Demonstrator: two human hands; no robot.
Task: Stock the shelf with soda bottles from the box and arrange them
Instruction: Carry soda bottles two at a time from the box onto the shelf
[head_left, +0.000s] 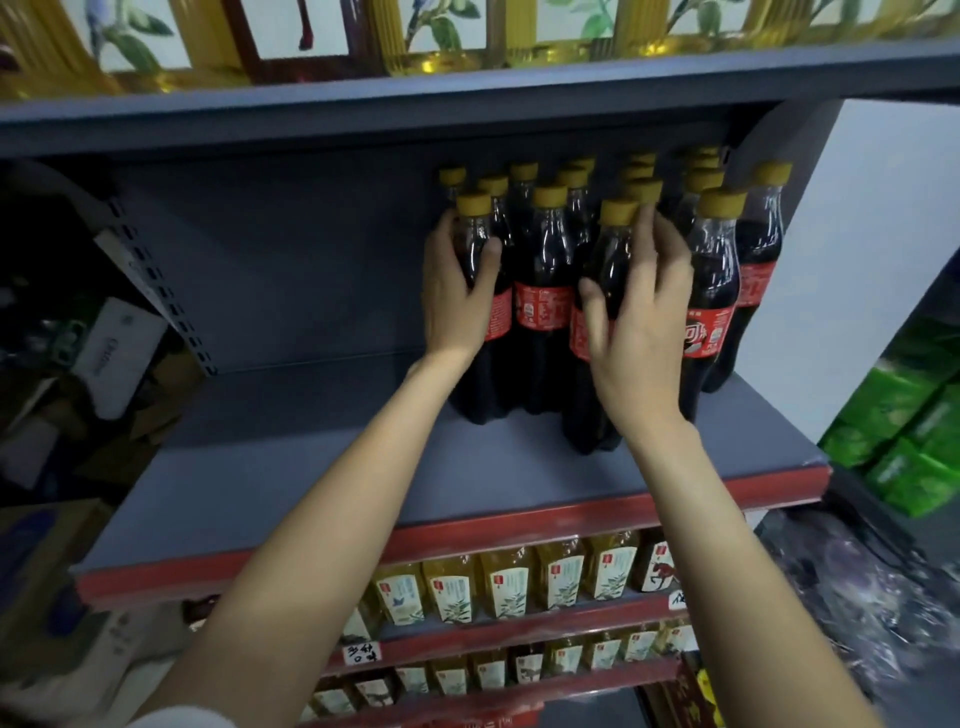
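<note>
Several dark soda bottles with yellow caps and red labels stand in rows on the right half of the grey shelf. My left hand grips the front-left bottle around its upper body. My right hand wraps its fingers and thumb around a front bottle near the middle of the group, fingertips reaching up by its cap. Another front bottle stands between the two held ones, and one more stands to the right of my right hand.
The shelf's left half is bare. An upper shelf with yellow oil bottles hangs close above the caps. Lower shelves hold small yellow bottles. Green packs lie at the right, cardboard and clutter at the left.
</note>
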